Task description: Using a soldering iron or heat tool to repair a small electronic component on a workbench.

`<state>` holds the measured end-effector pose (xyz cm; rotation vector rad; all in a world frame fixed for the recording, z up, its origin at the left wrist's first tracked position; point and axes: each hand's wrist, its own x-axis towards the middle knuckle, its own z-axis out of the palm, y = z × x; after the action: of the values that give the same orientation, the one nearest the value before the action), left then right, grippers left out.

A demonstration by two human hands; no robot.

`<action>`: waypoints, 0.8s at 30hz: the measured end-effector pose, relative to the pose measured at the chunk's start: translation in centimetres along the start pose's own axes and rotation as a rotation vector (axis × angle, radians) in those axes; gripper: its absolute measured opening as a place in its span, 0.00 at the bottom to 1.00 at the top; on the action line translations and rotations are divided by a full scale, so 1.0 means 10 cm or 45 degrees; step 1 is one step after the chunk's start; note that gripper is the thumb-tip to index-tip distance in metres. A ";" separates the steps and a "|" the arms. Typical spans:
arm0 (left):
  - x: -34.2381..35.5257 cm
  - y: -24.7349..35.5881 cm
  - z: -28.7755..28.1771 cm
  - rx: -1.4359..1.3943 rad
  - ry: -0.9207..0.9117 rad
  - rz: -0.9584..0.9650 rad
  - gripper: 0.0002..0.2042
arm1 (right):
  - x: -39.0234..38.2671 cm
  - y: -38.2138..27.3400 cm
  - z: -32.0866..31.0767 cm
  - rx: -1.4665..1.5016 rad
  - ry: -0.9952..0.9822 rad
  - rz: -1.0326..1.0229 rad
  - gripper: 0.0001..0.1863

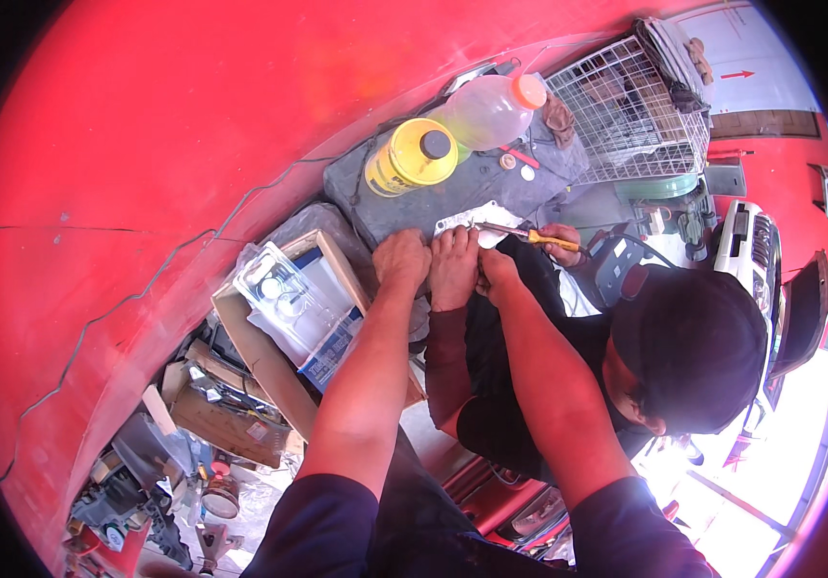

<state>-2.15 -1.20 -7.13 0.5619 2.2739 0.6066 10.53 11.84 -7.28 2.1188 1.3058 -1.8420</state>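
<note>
My left hand [402, 260] is closed, its fingers curled down at the front edge of the dark workbench, beside a co-worker's hand [453, 267]. My right hand [499, 274] is closed too, on the other side of that hand; whatever either of my hands grips is hidden. Just beyond lies a flat silvery metal part [481, 214] with holes, partly covered by the fingers. The co-worker's other hand [561, 245] holds a yellow-handled tool [551, 238], whose metal shaft reaches over the part.
On the bench [346, 183] stand a yellow bottle [408, 159] and a clear plastic bottle [484, 113] with an orange cap. A wire cage [616, 106] is behind right. Left are an open cardboard box [252, 332] and a red wall [173, 144]. The co-worker's capped head [688, 347] is close at right.
</note>
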 end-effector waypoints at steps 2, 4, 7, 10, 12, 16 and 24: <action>0.00 0.00 0.00 0.003 0.000 -0.003 0.10 | 0.02 0.01 -0.01 -0.016 -0.013 -0.002 0.14; 0.00 -0.01 -0.01 0.004 0.010 0.010 0.11 | -0.01 -0.01 0.01 -0.020 -0.011 0.000 0.14; 0.00 -0.01 0.00 -0.008 0.014 0.021 0.11 | -0.03 -0.02 0.01 -0.025 -0.001 0.010 0.13; -0.01 -0.02 0.00 -0.015 0.016 0.024 0.11 | -0.07 -0.03 0.01 -0.040 -0.001 0.010 0.13; -0.02 -0.01 -0.01 -0.012 0.017 0.024 0.11 | -0.08 -0.03 0.02 -0.050 -0.009 0.002 0.13; -0.01 -0.01 0.00 -0.002 0.030 0.025 0.10 | -0.10 -0.03 0.02 -0.062 0.013 -0.021 0.12; -0.01 0.00 0.00 0.008 0.032 0.030 0.10 | -0.06 -0.01 0.00 -0.053 -0.017 -0.033 0.12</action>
<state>-2.09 -1.29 -7.07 0.5884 2.2963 0.6217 10.46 11.59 -6.77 2.0753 1.3623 -1.8188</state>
